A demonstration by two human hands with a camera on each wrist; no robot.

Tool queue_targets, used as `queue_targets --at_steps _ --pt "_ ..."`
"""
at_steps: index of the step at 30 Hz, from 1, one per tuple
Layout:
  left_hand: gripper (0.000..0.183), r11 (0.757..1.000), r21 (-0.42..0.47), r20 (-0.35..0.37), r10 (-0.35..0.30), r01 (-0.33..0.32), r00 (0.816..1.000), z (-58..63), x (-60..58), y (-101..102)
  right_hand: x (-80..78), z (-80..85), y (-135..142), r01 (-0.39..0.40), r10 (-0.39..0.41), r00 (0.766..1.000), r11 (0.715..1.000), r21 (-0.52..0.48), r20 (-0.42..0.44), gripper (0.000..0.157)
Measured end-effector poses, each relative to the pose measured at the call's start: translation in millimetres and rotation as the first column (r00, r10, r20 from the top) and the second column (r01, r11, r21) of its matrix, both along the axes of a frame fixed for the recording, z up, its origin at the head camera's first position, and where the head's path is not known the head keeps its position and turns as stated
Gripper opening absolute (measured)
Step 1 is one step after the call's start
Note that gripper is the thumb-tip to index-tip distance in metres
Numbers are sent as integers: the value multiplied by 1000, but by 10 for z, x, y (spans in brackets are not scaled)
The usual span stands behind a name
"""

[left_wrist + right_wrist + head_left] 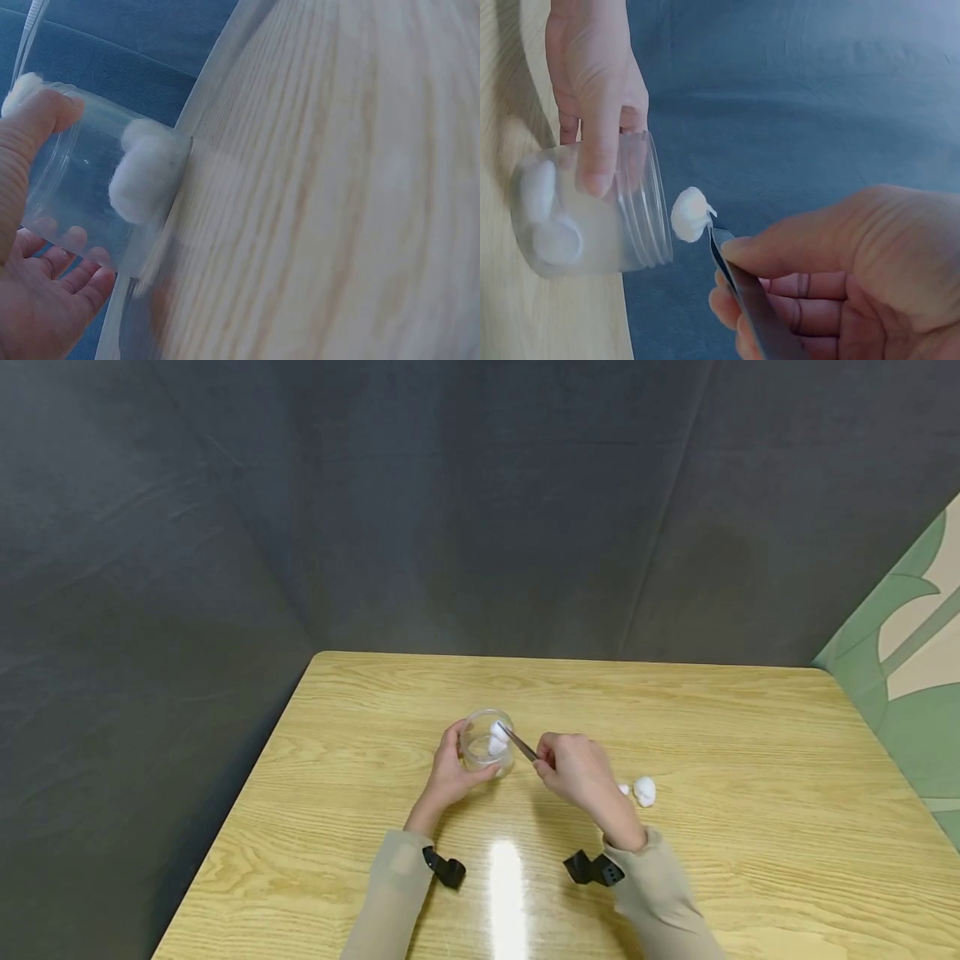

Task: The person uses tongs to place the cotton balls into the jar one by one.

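Observation:
My left hand (448, 777) grips a clear, open-topped jar (641, 225) standing on the table, thumb on one side and fingers on the other. Cotton balls (142, 180) lie at the bottom of the jar. With my right hand (579, 768) I hold metal tweezers (759, 311), pinched between thumb and fingers. At their tips is a white cotton ball (688, 214), just outside the jar's mouth in the right wrist view. From the head view, that cotton ball appears over the opening.
On the table (750, 827), a loose cotton ball (644, 792) lies beside my right wrist, with a smaller white piece (624, 789) partly hidden by that wrist. A dark cloth (480, 527) hangs behind the table's far edge. Green leaf-patterned material (915, 727) borders the right side.

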State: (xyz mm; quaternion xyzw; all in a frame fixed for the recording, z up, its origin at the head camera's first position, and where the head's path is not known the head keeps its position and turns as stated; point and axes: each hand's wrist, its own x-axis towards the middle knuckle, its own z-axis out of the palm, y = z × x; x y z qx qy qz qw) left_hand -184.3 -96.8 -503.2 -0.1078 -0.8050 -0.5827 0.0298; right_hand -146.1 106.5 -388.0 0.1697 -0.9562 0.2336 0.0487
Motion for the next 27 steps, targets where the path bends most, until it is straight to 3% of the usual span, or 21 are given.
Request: queue_targets --at_steps 15,27 --pt "82 1000 -25 7 1 -1 1000 13 -12 -1 -36 -83 -35 4 -5 998 1000 22 55 15" --pt "82 1000 -27 11 7 -7 1000 12 -8 1 11 -49 -1 35 -35 994 999 3 102 13"
